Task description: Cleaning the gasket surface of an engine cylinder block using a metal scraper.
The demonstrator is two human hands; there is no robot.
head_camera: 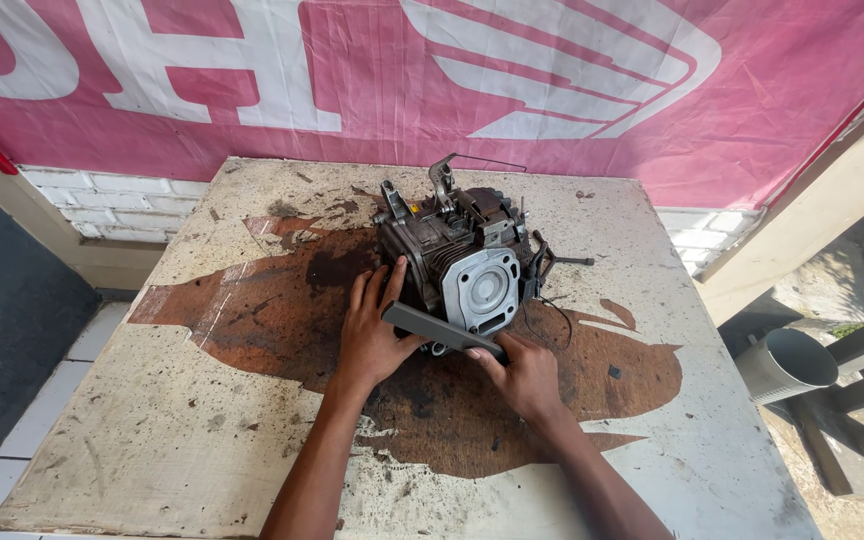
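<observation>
Engine block (457,262), mid-counter (152,420) on an oily stain, looks heavy, rigid, greasy; best held by its finned casing. Left hand (370,325) lies open against its side. Right hand (524,375) is closed around a flat grey tool (442,330).

Bare stained tabletop (202,420) all round the engine block (457,260); pink banner (552,120) close behind.

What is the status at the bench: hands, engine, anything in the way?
Left hand flat against small engine, steadying it. Right hand grips flat grey bar laid across engine's front. Engine sits on stained white table. Nothing blocking either hand.
</observation>
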